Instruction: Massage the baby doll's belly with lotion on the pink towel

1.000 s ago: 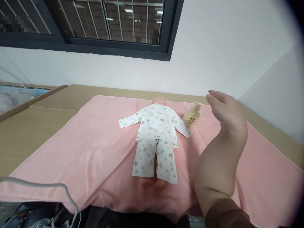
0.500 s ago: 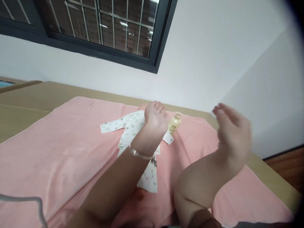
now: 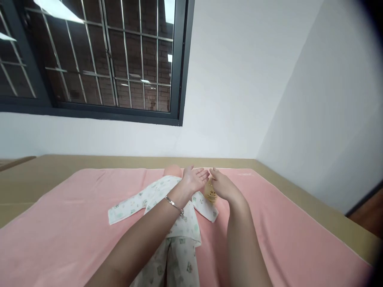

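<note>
- The right hand (image 3: 223, 186) lies over the top of the bottle (image 3: 210, 193), its fingers curved down on it; whether they actually grip it cannot be told, since the hand hides the cap.
- The bottle is a small, rounded one of pale yellow, glossy plastic with a printed label; it stands on the towel (image 3: 74, 223) just right of the doll (image 3: 176, 207), beside the doll's sleeve.
- The left hand (image 3: 194, 179) hovers just left of the bottle, palm up and open, fingers spread flat and holding nothing; its fingertips nearly meet those of the right hand.
- A thin metal bracelet (image 3: 175, 205) circles the left wrist.
- The doll lies stretched out on the towel, its smooth head towards the wall, arms out to each side, in soft white clothes printed with small pale figures.
- The towel is pink, nappy cloth, spread flat with slight creases over a tan surface (image 3: 36, 175) with a matte face.
- Behind stand a plain white wall and a dark-framed window (image 3: 89, 59) with a metal grille.
</note>
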Action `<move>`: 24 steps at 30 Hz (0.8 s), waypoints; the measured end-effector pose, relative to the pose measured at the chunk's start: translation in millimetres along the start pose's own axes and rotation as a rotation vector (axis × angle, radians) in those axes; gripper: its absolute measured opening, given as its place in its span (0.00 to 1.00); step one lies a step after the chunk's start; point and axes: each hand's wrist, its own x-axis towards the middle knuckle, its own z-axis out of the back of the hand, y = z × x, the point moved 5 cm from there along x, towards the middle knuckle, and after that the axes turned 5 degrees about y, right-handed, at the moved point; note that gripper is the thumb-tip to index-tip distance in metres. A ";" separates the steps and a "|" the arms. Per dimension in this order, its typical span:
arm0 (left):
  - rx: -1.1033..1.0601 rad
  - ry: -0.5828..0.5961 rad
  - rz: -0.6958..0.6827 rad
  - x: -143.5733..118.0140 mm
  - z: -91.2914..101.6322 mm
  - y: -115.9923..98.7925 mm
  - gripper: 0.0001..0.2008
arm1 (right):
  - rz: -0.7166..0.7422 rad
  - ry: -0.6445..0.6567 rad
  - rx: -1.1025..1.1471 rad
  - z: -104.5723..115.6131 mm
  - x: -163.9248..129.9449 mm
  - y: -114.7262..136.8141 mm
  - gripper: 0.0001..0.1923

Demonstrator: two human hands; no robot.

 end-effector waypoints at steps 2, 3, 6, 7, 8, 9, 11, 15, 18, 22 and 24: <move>0.044 -0.038 0.034 -13.4 5.4 -1.2 0.29 | -0.067 0.046 -0.028 -4.4 0.8 -0.2 0.28; 0.053 -0.052 0.044 -22.3 9.0 -2.0 0.28 | -0.090 0.061 -0.037 -6.1 0.2 1.9 0.28; 0.044 -0.072 0.047 -57.1 19.4 -5.8 0.28 | -0.050 0.041 -0.061 -9.4 -7.9 24.9 0.29; 0.037 -0.077 0.043 -70.8 21.7 -7.6 0.27 | -0.002 0.022 -0.051 -10.8 -12.9 38.3 0.28; 0.031 -0.079 0.036 -84.9 22.9 -10.0 0.26 | 0.061 0.000 -0.022 -12.6 -19.2 53.9 0.28; 0.023 -0.082 0.029 -99.2 23.4 -12.9 0.24 | 0.139 -0.022 0.033 -15.0 -26.4 71.3 0.27; 0.008 -0.048 0.021 -126.5 20.9 -20.0 0.23 | 0.257 -0.066 0.174 -21.5 -42.6 104.0 0.24; -0.045 0.121 0.031 -169.9 15.8 -36.7 0.24 | 0.460 -0.121 0.112 -44.9 -75.9 156.5 0.26; -0.039 0.180 -0.015 -189.4 22.9 -50.4 0.27 | 0.607 -0.185 0.025 -64.9 -99.0 180.2 0.27; 0.025 0.192 -0.170 -200.7 32.3 -64.7 0.30 | 0.798 -0.305 0.036 -89.3 -122.3 198.5 0.31; 0.042 0.177 -0.233 -202.2 34.2 -64.4 0.30 | 0.853 -0.354 0.040 -96.0 -127.8 202.2 0.34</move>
